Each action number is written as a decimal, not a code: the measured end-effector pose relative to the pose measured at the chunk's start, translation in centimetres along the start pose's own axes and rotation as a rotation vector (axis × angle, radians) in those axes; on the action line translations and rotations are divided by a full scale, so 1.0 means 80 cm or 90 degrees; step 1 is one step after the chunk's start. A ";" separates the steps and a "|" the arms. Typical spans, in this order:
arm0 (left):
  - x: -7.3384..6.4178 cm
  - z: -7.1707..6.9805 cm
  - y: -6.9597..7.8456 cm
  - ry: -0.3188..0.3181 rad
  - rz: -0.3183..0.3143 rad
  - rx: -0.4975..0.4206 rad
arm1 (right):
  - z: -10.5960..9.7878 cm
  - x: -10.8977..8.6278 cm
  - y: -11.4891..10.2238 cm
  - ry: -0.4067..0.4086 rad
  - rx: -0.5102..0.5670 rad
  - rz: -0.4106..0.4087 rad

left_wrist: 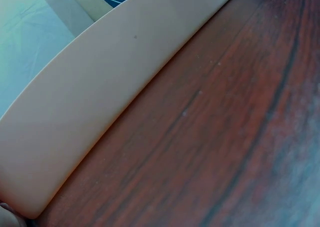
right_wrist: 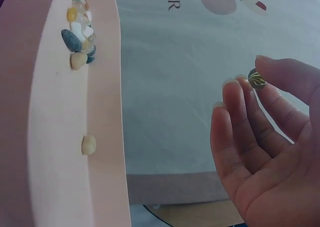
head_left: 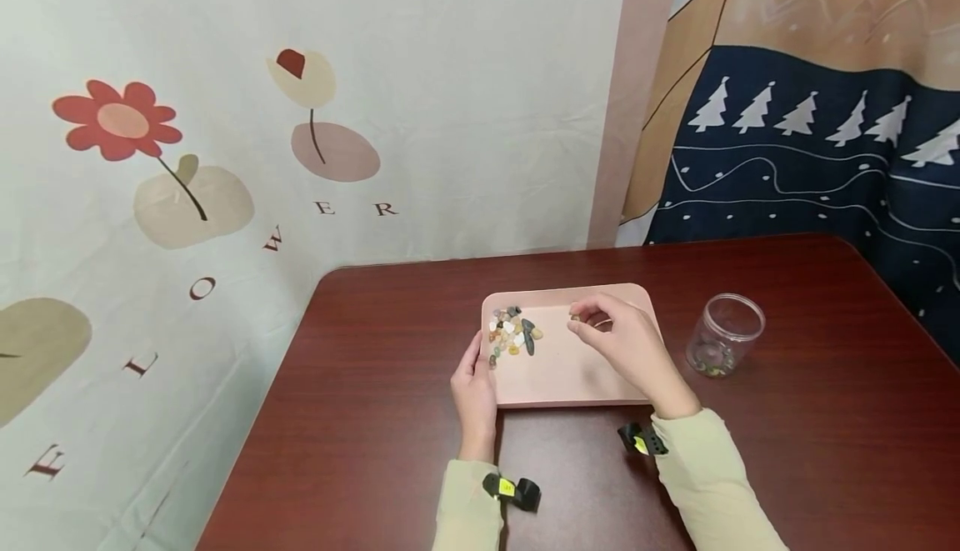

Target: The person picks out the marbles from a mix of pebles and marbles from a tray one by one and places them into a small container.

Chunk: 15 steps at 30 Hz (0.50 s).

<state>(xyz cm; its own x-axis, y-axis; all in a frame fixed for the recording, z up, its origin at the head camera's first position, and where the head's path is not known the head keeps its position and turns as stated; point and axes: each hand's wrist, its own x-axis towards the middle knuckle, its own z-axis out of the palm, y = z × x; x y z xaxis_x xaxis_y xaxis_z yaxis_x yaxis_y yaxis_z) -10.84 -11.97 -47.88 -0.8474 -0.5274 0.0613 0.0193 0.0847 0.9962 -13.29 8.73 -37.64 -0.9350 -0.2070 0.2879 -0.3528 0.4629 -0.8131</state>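
My right hand (head_left: 618,338) is raised over the right part of the pink tray (head_left: 566,384). Between thumb and forefinger it pinches a small clear marble (right_wrist: 257,79) with a yellow-green swirl, the other fingers loosely bent. My left hand (head_left: 474,397) holds the tray at its left edge; in the left wrist view only a bit of a finger (left_wrist: 9,217) shows by the tray's corner. A cluster of small mixed pebbles (head_left: 512,330) lies at the tray's left end. One pale pebble (right_wrist: 89,144) sits apart by the tray's far wall.
A clear jar (head_left: 726,334) without a lid stands right of the tray, several greenish marbles (head_left: 716,365) at its bottom. The dark red wooden table (head_left: 360,418) meets a printed cloth backdrop (head_left: 465,101) behind, with a navy tree-patterned cloth (head_left: 810,159) at the right.
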 end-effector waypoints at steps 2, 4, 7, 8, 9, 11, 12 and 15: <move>0.000 -0.001 0.000 0.003 0.000 0.001 | 0.000 -0.002 0.001 0.007 0.006 0.004; -0.001 -0.001 0.001 0.004 0.002 0.003 | -0.002 -0.005 0.002 0.011 0.014 0.011; -0.001 -0.002 0.002 0.003 -0.001 0.008 | -0.006 -0.009 0.005 0.020 0.018 0.028; -0.001 -0.002 0.002 0.003 -0.001 0.009 | -0.008 -0.011 0.005 0.022 0.018 0.035; -0.001 -0.002 0.002 0.002 -0.001 0.008 | -0.009 -0.012 0.007 0.026 0.016 0.042; -0.001 -0.001 0.001 0.001 0.001 0.007 | -0.013 -0.015 0.010 0.033 0.015 0.057; 0.000 -0.001 0.001 0.000 0.002 0.006 | -0.015 -0.015 0.012 0.038 0.014 0.063; 0.001 -0.001 -0.001 -0.001 0.008 0.005 | -0.020 -0.017 0.017 0.051 0.011 0.074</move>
<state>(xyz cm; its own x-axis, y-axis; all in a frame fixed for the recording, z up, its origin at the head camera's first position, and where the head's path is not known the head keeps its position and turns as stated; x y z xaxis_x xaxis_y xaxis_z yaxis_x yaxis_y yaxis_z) -10.86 -12.05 -47.95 -0.8476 -0.5253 0.0743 0.0260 0.0987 0.9948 -12.50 11.00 -38.32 -0.9696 -0.0837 0.2299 -0.2420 0.4649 -0.8516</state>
